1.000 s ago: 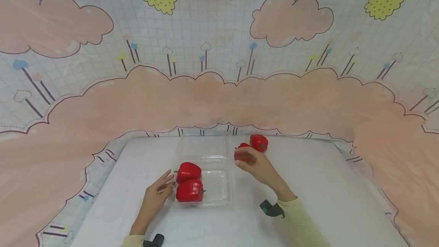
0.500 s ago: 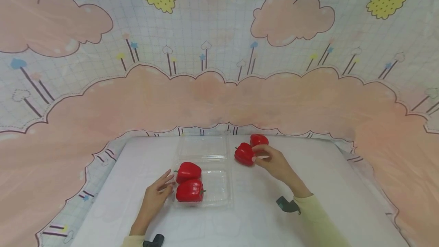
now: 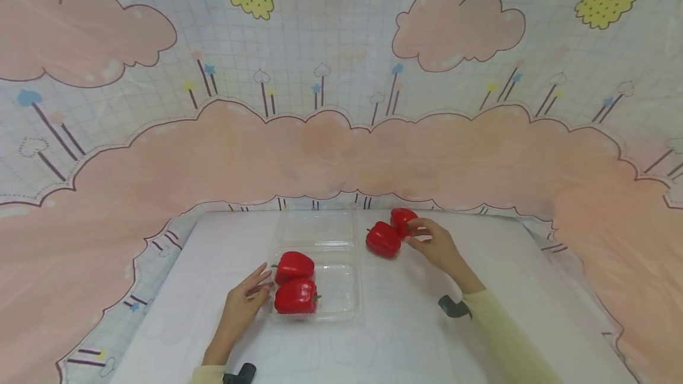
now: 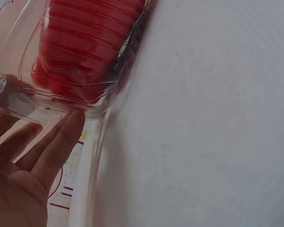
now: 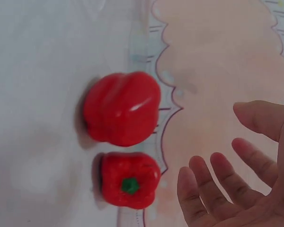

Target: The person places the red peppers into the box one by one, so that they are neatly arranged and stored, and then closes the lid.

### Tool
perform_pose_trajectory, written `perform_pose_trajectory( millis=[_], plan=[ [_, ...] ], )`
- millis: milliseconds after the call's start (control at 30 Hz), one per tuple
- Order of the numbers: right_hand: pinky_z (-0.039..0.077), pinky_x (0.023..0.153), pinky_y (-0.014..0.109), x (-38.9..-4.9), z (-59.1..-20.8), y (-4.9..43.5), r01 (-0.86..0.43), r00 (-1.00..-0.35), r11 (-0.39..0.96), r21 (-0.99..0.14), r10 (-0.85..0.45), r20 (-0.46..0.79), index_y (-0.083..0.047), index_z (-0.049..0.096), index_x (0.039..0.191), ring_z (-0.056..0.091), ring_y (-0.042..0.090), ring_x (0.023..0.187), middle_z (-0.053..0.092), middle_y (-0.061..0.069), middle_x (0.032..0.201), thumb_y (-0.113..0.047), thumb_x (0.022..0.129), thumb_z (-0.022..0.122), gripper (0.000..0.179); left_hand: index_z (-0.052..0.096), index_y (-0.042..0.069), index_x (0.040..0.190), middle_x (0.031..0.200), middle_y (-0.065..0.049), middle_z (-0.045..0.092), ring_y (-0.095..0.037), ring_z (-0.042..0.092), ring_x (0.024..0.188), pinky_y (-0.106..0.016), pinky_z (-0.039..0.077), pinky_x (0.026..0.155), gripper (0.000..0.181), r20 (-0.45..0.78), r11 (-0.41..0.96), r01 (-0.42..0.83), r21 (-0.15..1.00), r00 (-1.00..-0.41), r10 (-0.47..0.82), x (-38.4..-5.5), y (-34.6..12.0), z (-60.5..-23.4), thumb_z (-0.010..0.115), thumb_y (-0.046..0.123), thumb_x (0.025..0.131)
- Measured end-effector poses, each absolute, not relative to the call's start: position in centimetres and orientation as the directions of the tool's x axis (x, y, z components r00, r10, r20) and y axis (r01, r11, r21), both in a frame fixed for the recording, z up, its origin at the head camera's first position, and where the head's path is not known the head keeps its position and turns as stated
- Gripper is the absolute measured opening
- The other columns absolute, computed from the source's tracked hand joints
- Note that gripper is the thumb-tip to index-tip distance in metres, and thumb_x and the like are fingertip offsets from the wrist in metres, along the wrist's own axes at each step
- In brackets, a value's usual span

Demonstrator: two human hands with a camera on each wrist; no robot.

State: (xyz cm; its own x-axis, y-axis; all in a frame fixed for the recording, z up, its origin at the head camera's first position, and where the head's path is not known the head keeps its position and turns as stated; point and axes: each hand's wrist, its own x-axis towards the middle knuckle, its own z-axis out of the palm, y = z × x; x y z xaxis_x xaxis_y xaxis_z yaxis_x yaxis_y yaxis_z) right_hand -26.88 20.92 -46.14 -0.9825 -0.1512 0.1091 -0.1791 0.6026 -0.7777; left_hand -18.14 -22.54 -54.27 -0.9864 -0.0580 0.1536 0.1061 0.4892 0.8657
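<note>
A clear plastic clamshell box (image 3: 340, 289) stands with its lid folded back and two red bell peppers in its left half, one (image 3: 294, 266) behind the other (image 3: 295, 298). My left hand (image 3: 242, 304) is at the box's left side; in the left wrist view its extended fingertips (image 4: 75, 120) are right at the clear wall. Outside the box, to the right, two more red bell peppers lie on the table, a nearer one (image 3: 383, 240) and a farther one (image 5: 132, 177) with a green stem. My right hand (image 3: 440, 250), fingers spread, has its fingertips beside the farther pepper.
The clear lid (image 3: 317, 231) lies flat behind the box. White cloth covers the table (image 3: 480, 265), and a patterned curtain (image 3: 341, 159) hangs along its back edge. Dark wrist devices (image 3: 455, 307) sit at both sleeves.
My right hand has let go of the nearer loose pepper and moved right and slightly back to the farther one. The left hand and the box have stayed in place.
</note>
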Motion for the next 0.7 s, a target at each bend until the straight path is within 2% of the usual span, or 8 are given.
perform_pose_trajectory(
  millis=[267,533,700],
  plan=[
    [0.056,0.097,0.049,-28.0,-47.6,20.9,-0.144,-0.988,0.587,-0.797,-0.136,0.079,-0.008,0.052,0.135,0.055,0.039,0.124,0.056,0.016,0.136,-0.019,0.090,0.069,0.049,0.061,0.007,0.133,0.151,-0.009,0.048,-0.032,0.067,0.114,-0.028,0.060,0.083,0.039,0.163,0.498,0.112,0.860,-0.985,-0.059,-18.1,-22.4,-54.1,0.061,0.007,0.095],
    [0.060,0.090,0.043,-29.0,-49.0,19.4,-0.091,-0.994,0.570,-0.817,-0.107,0.036,-0.011,0.047,0.140,0.054,0.035,0.122,0.053,0.014,0.140,-0.017,0.087,0.073,0.059,0.062,0.008,0.132,0.151,-0.009,0.048,-0.031,0.068,0.113,-0.027,0.061,0.082,0.039,0.170,0.518,0.110,0.848,-0.983,-0.069,-18.1,-22.4,-54.2,0.062,0.006,0.094],
    [0.057,0.096,0.048,-29.6,-49.4,18.1,-0.109,-0.992,0.602,-0.791,-0.113,0.050,-0.011,0.048,0.140,0.052,0.034,0.127,0.053,0.013,0.139,-0.017,0.085,0.075,0.062,0.062,0.009,0.133,0.151,-0.009,0.048,-0.032,0.068,0.113,-0.028,0.060,0.083,0.038,0.164,0.507,0.109,0.855,-0.984,-0.065,-18.1,-22.4,-54.2,0.061,0.008,0.095]
  ],
)
